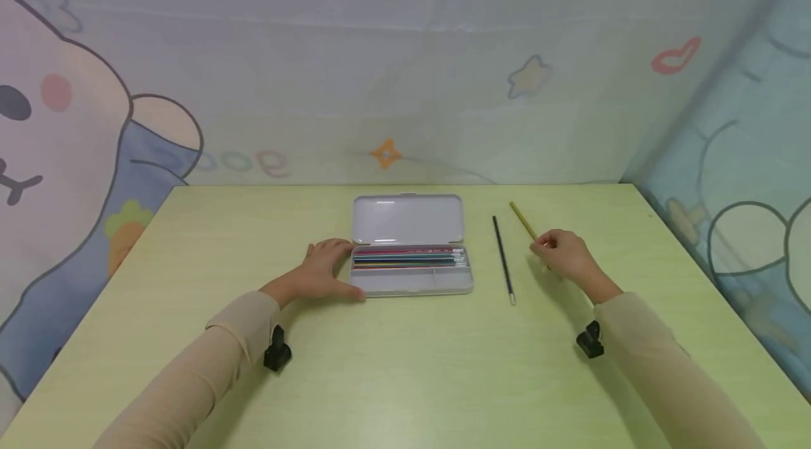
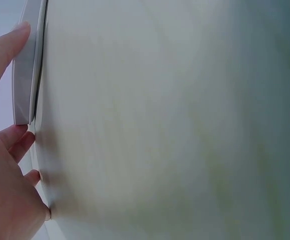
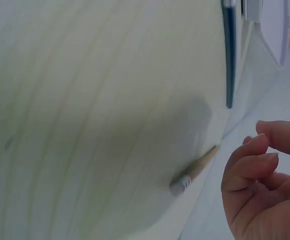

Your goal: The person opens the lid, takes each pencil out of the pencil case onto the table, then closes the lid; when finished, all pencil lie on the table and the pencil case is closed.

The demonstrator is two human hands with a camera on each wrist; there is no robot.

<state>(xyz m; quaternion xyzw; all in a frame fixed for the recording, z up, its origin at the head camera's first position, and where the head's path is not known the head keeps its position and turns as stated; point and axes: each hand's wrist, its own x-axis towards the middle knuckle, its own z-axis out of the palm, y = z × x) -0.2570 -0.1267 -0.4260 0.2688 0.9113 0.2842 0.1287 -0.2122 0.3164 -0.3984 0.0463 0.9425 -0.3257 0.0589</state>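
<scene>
A white pencil case [image 1: 393, 283] lies with its lid [image 1: 408, 219] tipped back. Several coloured pencils [image 1: 405, 259] with pale ends lie in its long rear compartment. My left hand [image 1: 319, 269] holds the case's left end, thumb at the front corner and fingers spread along the side and back corner. My right hand [image 1: 562, 254] is over a yellow pencil [image 1: 523, 221], fingers loosely curled. In the right wrist view, that pencil [image 3: 197, 167] lies on the table, apart from the fingertips. Between case and right hand lies a dark pencil [image 1: 503, 259], eraser end towards me.
Everything rests on a pale yellow-green table [image 1: 405, 378]. A printed cloth [image 1: 443, 83] hangs behind its far edge and down both sides. Each wrist carries a small black camera, one on the left [image 1: 277, 350] and one on the right [image 1: 591, 340].
</scene>
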